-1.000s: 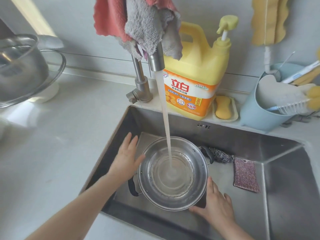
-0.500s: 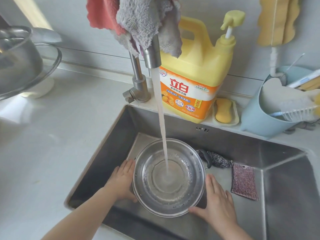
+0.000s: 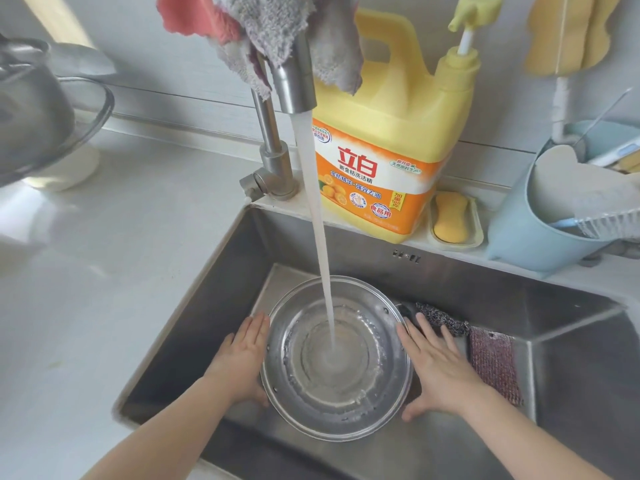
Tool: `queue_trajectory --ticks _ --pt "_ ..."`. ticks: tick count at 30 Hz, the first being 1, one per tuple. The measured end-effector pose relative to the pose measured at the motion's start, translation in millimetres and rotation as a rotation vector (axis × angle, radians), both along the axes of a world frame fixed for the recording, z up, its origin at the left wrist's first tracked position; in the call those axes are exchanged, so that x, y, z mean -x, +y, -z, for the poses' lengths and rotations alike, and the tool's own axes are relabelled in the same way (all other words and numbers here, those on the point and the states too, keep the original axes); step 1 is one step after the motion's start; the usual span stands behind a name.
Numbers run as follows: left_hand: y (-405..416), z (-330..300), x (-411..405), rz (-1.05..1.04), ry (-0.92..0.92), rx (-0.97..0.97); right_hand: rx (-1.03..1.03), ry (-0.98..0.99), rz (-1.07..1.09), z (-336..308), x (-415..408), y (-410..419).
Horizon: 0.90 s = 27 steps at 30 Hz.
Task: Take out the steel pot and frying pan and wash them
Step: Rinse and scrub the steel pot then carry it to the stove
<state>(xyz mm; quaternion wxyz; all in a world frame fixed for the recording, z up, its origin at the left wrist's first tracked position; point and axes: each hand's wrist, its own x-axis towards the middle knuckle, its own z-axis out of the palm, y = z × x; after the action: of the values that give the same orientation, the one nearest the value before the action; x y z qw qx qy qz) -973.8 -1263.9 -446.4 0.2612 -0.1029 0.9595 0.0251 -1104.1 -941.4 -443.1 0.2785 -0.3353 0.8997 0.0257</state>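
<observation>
A steel pot [image 3: 388, 403] stands in the sink [image 3: 221, 271] under the tap [image 3: 294, 88], and running water pours into its middle. My left hand [image 3: 244, 358] lies flat against the pot's left side with straight fingers. My right hand [image 3: 438, 367] lies flat against its right side, fingers spread and thumb low. Both palms press on the pot's outer wall. The pot's handles are hidden by my hands. No frying pan shows.
A yellow detergent jug [image 3: 388, 140] and a soap dish [image 3: 453, 220] stand behind the sink. A steel scourer [image 3: 440, 318] and a red scrub pad [image 3: 495, 365] lie right of the pot. A blue holder [image 3: 519, 230] with brushes is far right. Another steel pot [image 3: 31, 112] sits on the counter at left.
My left hand slid down from above the pot's rim to its left wall. My right hand moved from the near rim up along the right side. The view drew closer.
</observation>
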Motion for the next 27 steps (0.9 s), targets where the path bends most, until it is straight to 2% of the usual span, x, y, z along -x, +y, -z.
queue_trajectory --ticks 6,9,11,14,21,27 --pt "-9 -4 9 0.0 -0.012 -0.145 0.06 0.004 0.158 3 -41 17" --pt "-14 -5 7 0.029 -0.051 -0.207 0.136 0.069 0.19 -1 -37 25" --pt "-14 -4 5 0.025 -0.073 -0.254 0.144 0.096 0.178 -5 -23 29" --pt "-9 2 3 0.009 -0.037 -0.284 0.118 0.034 0.144 -4 -6 27" --pt "-12 13 10 -0.051 0.001 -0.303 0.235 -0.052 0.118 14 9 10" --pt "-11 7 12 -0.029 -0.022 -0.345 0.21 -0.08 0.101 10 17 11"
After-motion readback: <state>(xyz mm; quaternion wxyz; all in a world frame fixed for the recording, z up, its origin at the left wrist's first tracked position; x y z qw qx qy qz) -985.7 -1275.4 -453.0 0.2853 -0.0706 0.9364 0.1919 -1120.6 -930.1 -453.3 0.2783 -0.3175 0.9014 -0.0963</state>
